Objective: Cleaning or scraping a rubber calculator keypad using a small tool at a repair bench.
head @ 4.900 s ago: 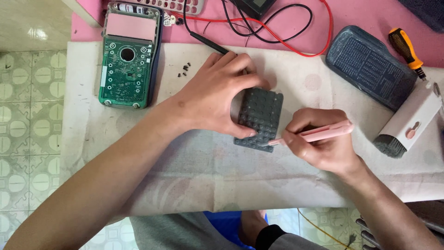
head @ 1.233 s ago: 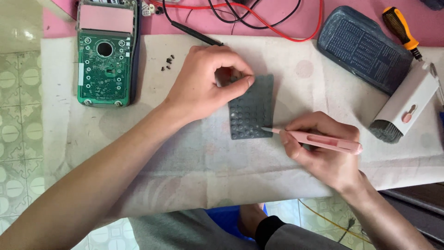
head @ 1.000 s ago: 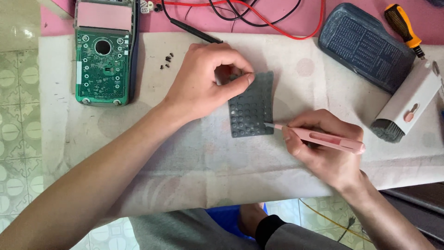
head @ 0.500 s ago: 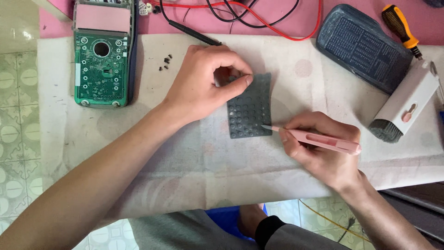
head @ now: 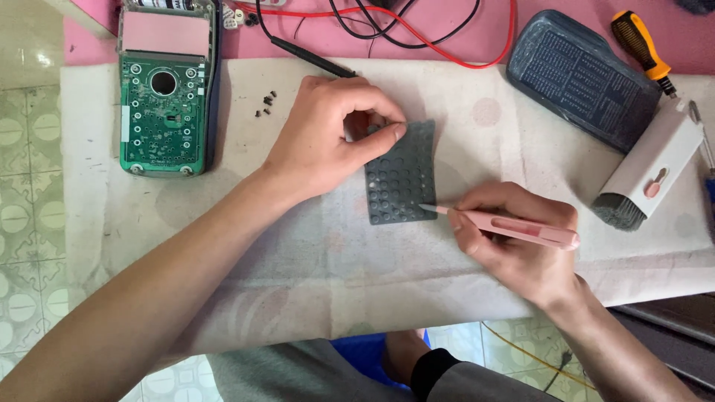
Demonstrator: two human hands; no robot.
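My right hand [head: 521, 249] is closed round a slim pink pen-shaped tool [head: 514, 227], pencil-style grip; its pale tip sits on the lower right edge of the grey rubber keypad mat w/ rows of round dimples [head: 401, 175]. Mat lies just left of that hand, long axis running roughly away from me, top edge curling up a bit. My left hand [head: 328, 138] pins the mat's upper left corner, thumb + fingertips pinched on it, so left is the holder and right does the fine work; both are touching the mat, right via the tool only.

Outward: all on a white cloth-covered desk [head: 298, 260]. Far left, a green circuit board in an opened dark case [head: 162, 104]; a few small black screws [head: 264, 104] near it. Behind, red and black wire leads [head: 417, 26] on a pink mat [head: 462, 37]. Right side: dark blue ribbed plastic back cover [head: 577, 74], orange-handled screwdriver [head: 639, 41], white cleaning brush block w/ grey bristles [head: 648, 171].
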